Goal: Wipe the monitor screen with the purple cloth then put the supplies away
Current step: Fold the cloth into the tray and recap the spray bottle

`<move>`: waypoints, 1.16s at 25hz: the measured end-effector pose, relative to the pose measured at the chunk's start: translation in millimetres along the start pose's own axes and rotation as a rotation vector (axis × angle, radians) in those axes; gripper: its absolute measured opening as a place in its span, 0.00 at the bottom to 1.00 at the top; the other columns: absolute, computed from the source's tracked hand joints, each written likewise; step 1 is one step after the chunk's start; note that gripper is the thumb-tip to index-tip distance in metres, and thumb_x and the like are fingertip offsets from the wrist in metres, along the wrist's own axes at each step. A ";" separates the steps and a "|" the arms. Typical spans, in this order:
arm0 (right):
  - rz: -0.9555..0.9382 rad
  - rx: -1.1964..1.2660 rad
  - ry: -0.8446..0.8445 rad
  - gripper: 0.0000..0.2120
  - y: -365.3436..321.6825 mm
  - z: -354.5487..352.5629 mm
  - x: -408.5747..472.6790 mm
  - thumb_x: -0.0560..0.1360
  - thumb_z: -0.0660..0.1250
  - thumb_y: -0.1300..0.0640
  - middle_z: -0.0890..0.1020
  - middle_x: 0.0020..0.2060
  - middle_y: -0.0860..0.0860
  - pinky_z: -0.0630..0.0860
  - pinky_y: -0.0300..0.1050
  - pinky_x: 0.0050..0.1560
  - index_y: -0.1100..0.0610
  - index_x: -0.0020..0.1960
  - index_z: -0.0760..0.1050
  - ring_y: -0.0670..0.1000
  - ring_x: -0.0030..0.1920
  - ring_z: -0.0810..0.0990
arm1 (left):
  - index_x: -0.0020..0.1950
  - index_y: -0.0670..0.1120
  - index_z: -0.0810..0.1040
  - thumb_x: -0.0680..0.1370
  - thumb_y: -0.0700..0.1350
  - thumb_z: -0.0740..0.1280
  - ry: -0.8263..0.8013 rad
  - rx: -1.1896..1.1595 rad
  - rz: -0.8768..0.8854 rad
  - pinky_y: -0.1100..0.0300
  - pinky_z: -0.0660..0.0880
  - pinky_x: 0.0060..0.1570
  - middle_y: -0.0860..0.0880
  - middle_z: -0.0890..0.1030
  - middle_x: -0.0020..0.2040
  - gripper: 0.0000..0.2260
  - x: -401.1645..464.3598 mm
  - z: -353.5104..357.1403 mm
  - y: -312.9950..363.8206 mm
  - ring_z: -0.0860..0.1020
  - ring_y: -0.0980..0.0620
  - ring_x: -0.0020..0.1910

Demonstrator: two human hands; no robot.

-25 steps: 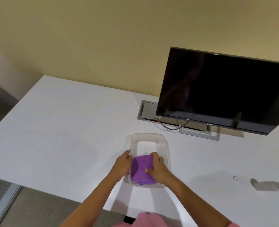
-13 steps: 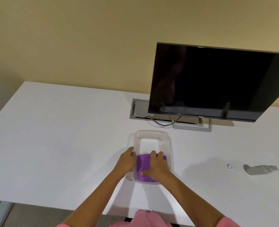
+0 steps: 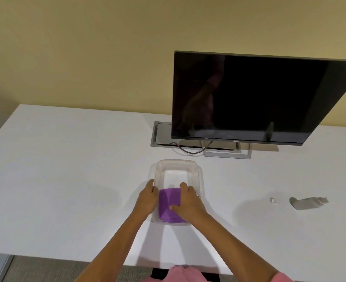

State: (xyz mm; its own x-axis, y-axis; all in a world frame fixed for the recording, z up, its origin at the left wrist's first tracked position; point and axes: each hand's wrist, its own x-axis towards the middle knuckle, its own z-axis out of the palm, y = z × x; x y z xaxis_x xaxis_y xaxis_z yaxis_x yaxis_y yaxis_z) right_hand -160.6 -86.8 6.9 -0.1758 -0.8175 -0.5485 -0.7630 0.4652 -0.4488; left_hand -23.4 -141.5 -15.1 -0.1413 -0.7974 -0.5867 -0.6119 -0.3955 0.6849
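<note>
A folded purple cloth (image 3: pixel 167 206) lies in the near end of a clear plastic bin (image 3: pixel 177 164) on the white table. My right hand (image 3: pixel 189 202) is inside the bin, fingers and thumb closed on the cloth's right side. My left hand (image 3: pixel 147 197) grips the bin's left rim. The black monitor (image 3: pixel 255 96) stands behind the bin, screen dark. A small clear spray bottle (image 3: pixel 308 202) lies on its side at the right, with its tiny cap (image 3: pixel 272 200) beside it.
A grey cable hatch (image 3: pixel 156 137) with a black cable (image 3: pixel 190 150) sits in the table (image 3: pixel 66 169) under the monitor's left side. The monitor's silver stand (image 3: pixel 228 154) is just beyond the bin. The table's near edge runs below my forearms.
The view has swung so the monitor sits higher and more level. My right hand has shifted slightly on the cloth inside the bin; my left hand stays on the rim.
</note>
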 end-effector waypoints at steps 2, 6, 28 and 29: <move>-0.070 0.179 0.145 0.23 13.0 -19.6 -9.4 0.75 0.67 0.52 0.77 0.55 0.54 0.75 0.45 0.50 0.55 0.67 0.64 0.55 0.54 0.78 | 0.75 0.45 0.60 0.82 0.44 0.51 0.061 0.021 0.008 0.46 0.69 0.66 0.42 0.71 0.69 0.20 -0.3 6.3 -2.7 0.71 0.41 0.66; -0.044 0.347 0.425 0.10 74.5 -62.3 -14.6 0.74 0.66 0.59 0.79 0.38 0.50 0.72 0.41 0.41 0.57 0.55 0.75 0.53 0.40 0.79 | 0.72 0.40 0.63 0.79 0.42 0.62 0.381 0.218 0.117 0.41 0.70 0.62 0.39 0.70 0.69 0.22 -10.8 21.3 0.1 0.68 0.38 0.67; 0.170 -0.065 0.346 0.15 293.4 -71.8 -36.3 0.77 0.56 0.67 0.73 0.62 0.54 0.73 0.43 0.50 0.59 0.61 0.73 0.54 0.53 0.76 | 0.60 0.32 0.76 0.71 0.33 0.73 0.485 0.531 0.623 0.44 0.82 0.40 0.35 0.83 0.50 0.19 -54.0 152.4 17.5 0.83 0.36 0.44; 0.168 0.077 0.382 0.12 294.3 -71.8 -37.8 0.76 0.58 0.67 0.77 0.57 0.55 0.72 0.43 0.48 0.59 0.54 0.76 0.53 0.50 0.77 | 0.60 0.32 0.77 0.70 0.34 0.73 0.521 0.589 0.628 0.46 0.82 0.39 0.35 0.83 0.49 0.19 -54.9 154.2 17.6 0.83 0.37 0.44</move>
State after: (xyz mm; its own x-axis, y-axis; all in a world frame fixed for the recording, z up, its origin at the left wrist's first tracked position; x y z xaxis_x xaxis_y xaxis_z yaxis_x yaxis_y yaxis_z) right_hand -423.1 56.7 -53.8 -0.5231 -0.7883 -0.3239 -0.6577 0.6151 -0.4349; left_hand -146.4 -34.3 -37.4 -0.2989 -0.9396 0.1665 -0.8508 0.3414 0.3994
